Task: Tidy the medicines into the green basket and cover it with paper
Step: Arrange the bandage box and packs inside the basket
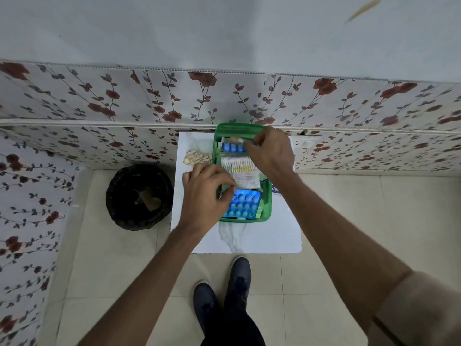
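Observation:
The green basket [266, 208] stands on a small white table [262, 236] against the wall. Inside it lie a large blue blister pack [245, 203] at the near end, a pack of cotton swabs [238, 163] in the middle and a smaller blue blister strip [232, 147] at the far end. My left hand [207, 193] pinches the near blue blister pack at its left corner. My right hand [269, 151] reaches over the far end and grips the smaller blue strip. A strip of pale tablets [197, 157] lies on the table, left of the basket.
A black bin [139, 196] stands on the tiled floor to the left of the table. Floral panels line the wall behind and to the left. My dark shoes [224, 295] stand just before the table's front edge. A printed edge [275, 189] shows right of the basket.

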